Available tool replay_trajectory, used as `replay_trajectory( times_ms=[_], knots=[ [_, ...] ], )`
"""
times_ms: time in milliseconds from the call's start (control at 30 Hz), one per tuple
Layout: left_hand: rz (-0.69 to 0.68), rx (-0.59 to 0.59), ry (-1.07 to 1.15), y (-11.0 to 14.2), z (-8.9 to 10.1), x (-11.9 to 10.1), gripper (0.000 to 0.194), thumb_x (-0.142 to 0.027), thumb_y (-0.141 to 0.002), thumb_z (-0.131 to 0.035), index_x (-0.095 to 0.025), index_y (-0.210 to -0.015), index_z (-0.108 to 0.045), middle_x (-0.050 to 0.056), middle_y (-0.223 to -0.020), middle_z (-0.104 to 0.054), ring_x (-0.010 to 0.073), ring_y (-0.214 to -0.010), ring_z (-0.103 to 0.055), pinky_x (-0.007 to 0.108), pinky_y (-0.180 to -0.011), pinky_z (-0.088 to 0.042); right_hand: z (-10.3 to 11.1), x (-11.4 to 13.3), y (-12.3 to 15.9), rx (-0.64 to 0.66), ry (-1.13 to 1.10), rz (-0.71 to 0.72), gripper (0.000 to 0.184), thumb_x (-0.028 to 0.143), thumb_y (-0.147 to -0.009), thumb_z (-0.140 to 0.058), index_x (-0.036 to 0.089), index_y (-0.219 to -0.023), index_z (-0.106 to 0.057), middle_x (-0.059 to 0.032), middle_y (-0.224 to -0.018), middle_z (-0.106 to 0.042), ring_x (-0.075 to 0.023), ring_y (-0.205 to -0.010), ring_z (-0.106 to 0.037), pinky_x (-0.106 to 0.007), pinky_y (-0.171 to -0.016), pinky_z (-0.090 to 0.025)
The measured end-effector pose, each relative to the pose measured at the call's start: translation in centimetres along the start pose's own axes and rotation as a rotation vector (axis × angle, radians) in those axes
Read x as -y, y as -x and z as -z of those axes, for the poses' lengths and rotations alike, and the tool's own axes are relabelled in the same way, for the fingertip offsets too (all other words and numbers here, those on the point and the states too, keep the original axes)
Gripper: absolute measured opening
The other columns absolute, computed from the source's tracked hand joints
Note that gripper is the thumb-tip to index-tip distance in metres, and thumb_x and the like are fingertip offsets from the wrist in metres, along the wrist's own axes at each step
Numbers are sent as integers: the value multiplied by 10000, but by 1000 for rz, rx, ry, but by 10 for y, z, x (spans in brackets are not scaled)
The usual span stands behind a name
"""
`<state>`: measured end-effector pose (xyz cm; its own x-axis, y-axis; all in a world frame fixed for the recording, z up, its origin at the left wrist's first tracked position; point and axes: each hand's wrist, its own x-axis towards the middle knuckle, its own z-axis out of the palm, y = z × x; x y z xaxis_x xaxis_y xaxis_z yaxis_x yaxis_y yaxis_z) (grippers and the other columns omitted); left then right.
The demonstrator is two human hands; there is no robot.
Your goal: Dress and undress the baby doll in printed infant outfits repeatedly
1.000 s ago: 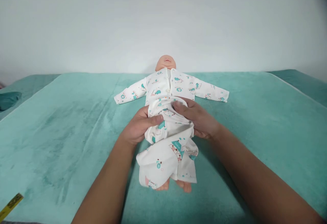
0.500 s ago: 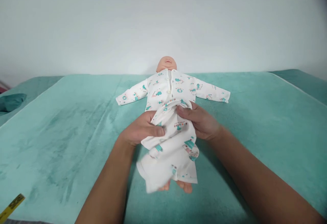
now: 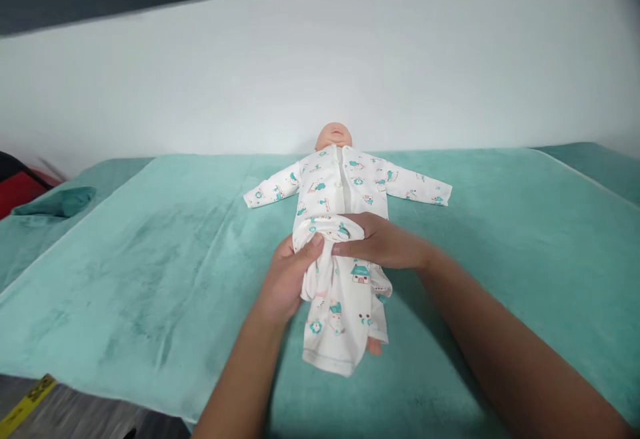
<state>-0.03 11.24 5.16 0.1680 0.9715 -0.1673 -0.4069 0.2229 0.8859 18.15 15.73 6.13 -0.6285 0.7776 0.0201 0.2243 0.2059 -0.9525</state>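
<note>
A baby doll (image 3: 334, 135) lies on its back in a white top (image 3: 325, 179) printed with small pictures, its sleeves spread to both sides. Over its lower body, matching white printed baby trousers (image 3: 345, 299) are bunched at the upper end in both hands, and a hemmed leg hangs down. My left hand (image 3: 287, 275) grips the left side, thumb on top of the cloth. From the right, my right hand (image 3: 375, 242) pinches the gathered band, its thumb close to the left one. One doll foot (image 3: 374, 345) shows below a hem; the rest of the legs is hidden.
A green cover (image 3: 150, 259) spreads over the table, up to a white wall (image 3: 300, 72) behind the doll's head. Bunched green cloth (image 3: 55, 202) and something red (image 3: 20, 192) are at the far left. Yellow tape (image 3: 27, 402) marks the floor at lower left.
Both hands have come closer together at the gathered band. The hanging trouser leg has swung right and straightened, covering one doll foot. The view has tilted up and shifted left.
</note>
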Motion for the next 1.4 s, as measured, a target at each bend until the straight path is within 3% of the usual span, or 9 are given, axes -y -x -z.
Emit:
replay_trajectory(
  times_ms=[133,300,433,567,800,1000,1200,1300,1400],
  knots=[
    [45,-222,72,43,-24,14,454,-436,-699,-825,-166,-1046,-714,61,-797,-755,231,-730,-718,313,-672,-566,1,7,2,95,216,35,354,445,-849,-657,272,-1154,-708,-13,-1061,-734,-249,-1002,-649,-342,-847,-460],
    [31,-438,111,89,-47,23,577,-400,-715,-818,-162,-1219,-669,99,-995,-762,278,-933,-717,344,-780,-573,-2,11,5,239,381,32,321,509,-813,-673,198,-835,-753,-12,-754,-702,-180,-687,-603,-290,-639,-401],
    [88,-585,151,120,-52,31,614,-376,-679,-845,-172,-1233,-677,118,-1007,-761,307,-957,-716,366,-784,-579,-6,11,7,362,452,60,293,484,-783,-709,193,-779,-743,-25,-789,-704,-190,-738,-609,-311,-709,-401],
    [132,-621,259,139,-47,45,595,-401,-680,-836,-185,-1215,-692,134,-1072,-747,314,-998,-708,367,-798,-573,-12,10,8,381,523,67,210,413,-773,-710,205,-770,-734,-38,-858,-723,-212,-805,-622,-321,-735,-397],
    [135,-700,1,135,-16,53,493,-416,-700,-820,-184,-1119,-704,65,-934,-745,235,-911,-689,282,-740,-520,-29,15,6,284,806,0,185,339,-813,-605,192,-746,-695,-51,-810,-707,-190,-726,-588,-302,-620,-327],
    [185,-595,-21,125,0,43,459,-471,-721,-783,-154,-1048,-729,85,-942,-747,237,-865,-672,296,-741,-498,-33,14,7,262,870,45,205,301,-859,-554,175,-725,-645,-46,-779,-677,-163,-710,-557,-295,-609,-290],
    [210,-405,-22,111,3,36,526,-475,-780,-735,-168,-1205,-688,109,-1071,-735,258,-963,-662,332,-830,-495,-28,14,4,228,718,66,221,275,-873,-525,182,-684,-595,-17,-708,-627,-146,-658,-516,-293,-620,-313],
    [123,-390,-39,99,7,41,511,-493,-828,-677,-157,-1213,-674,118,-1105,-722,254,-978,-656,333,-838,-493,-19,12,2,252,468,23,236,427,-847,-616,206,-875,-695,-19,-897,-707,-190,-803,-609,-297,-697,-402],
    [-34,-423,-227,83,17,45,472,-508,-829,-666,-173,-1160,-686,88,-1074,-723,230,-950,-641,314,-828,-486,-7,10,2,307,284,-67,449,514,-726,-738,239,-1080,-710,-13,-1079,-722,-242,-980,-646,-306,-800,-465]
  ],
)
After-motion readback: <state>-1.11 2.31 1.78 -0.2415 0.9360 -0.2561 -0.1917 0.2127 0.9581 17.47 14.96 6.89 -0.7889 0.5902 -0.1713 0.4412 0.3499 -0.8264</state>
